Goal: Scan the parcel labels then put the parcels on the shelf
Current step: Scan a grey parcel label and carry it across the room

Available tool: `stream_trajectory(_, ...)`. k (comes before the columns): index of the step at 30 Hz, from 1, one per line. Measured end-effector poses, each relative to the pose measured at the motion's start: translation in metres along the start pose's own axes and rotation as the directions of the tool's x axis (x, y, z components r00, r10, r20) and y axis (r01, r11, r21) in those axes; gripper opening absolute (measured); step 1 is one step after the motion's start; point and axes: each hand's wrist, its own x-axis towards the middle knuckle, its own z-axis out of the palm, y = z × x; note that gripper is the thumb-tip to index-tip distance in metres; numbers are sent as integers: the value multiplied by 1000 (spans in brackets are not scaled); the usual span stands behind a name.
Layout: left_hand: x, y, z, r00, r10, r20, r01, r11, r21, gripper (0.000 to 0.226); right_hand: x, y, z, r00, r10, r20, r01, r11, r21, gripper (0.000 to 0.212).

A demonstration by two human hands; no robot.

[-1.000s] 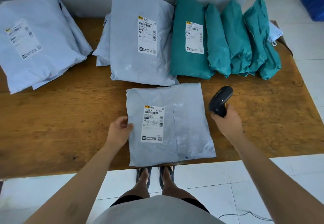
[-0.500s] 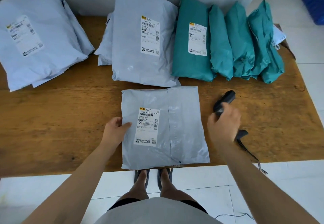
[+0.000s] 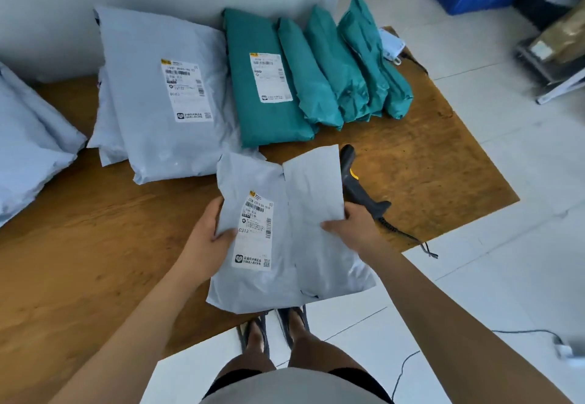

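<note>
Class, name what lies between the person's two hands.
The grey parcel, gripped by the left hand and right hand; the head view shows it.

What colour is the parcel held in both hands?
The parcel is light grey-blue, seen best in the head view.

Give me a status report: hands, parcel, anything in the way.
Both gripping: left hand and right hand on the grey parcel, label up. Parcel held over the table edge. Nothing blocking; scanner lies on the table.
</note>
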Motion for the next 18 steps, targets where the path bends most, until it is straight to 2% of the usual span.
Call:
stream_trajectory(3, 13, 32, 19, 987, 143, 72, -141, 990, -32, 55, -24, 4, -42, 987, -36, -159, 49, 995, 82, 24)
stream_trajectory(7, 29, 88, 72, 944, 256, 206, -231, 963, -139, 50, -52, 19, -111, 923, -59, -379, 127, 980, 156, 24)
stream_trajectory(12, 43, 171, 176, 824, 413, 388, -394, 910, -132, 48, -79, 67, -213, 822, 28, -568, 200, 921, 335, 20)
stream_trajectory(14, 44, 208, 230, 780, 478, 405, -477, 872, -110, 46, -92, 88, -261, 780, 54, -624, 249, 888, 387, 15)
stream_trajectory(18, 34, 282, 353, 728, 568, 383, -558, 816, -151, 35, -118, 133, -373, 674, 87, -734, 335, 849, 408, 23)
